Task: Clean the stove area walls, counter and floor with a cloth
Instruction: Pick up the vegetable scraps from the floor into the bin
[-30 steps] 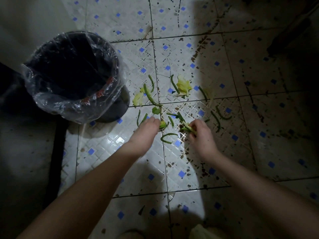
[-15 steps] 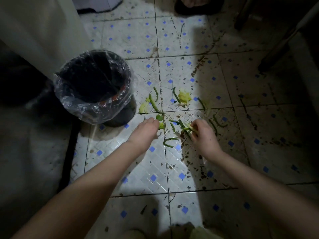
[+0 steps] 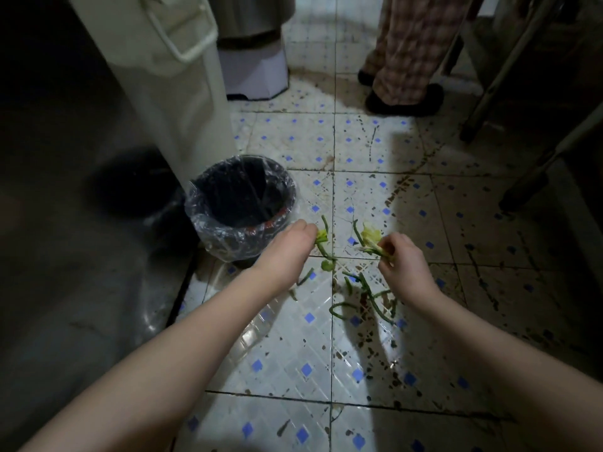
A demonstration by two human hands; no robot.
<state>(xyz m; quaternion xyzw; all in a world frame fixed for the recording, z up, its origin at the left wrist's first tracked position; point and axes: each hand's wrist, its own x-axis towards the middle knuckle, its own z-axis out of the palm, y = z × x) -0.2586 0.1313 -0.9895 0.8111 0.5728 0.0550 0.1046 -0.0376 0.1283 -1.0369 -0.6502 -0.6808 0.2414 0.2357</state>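
Green vegetable scraps (image 3: 365, 290) lie scattered on the stained white floor tiles (image 3: 293, 353) with blue diamonds. My left hand (image 3: 287, 247) reaches low over the floor and pinches a yellow-green scrap (image 3: 321, 237) at its fingertips, just right of the bin. My right hand (image 3: 403, 265) holds a bunch of green and pale yellow scraps (image 3: 375, 247) between thumb and fingers. A black bin (image 3: 241, 203) lined with a clear plastic bag stands open to the left of both hands. No cloth is in view.
A pale cabinet door (image 3: 169, 86) with a handle rises behind the bin. Another person's plaid trouser legs and dark slippers (image 3: 404, 99) stand at the top. Metal table legs (image 3: 489, 96) slant along the right. A white base (image 3: 254, 73) sits at top centre.
The view has tilted up, showing the cabinet and the standing person. Both hands have moved forward among the scraps, and the right hand now holds a bigger bunch.
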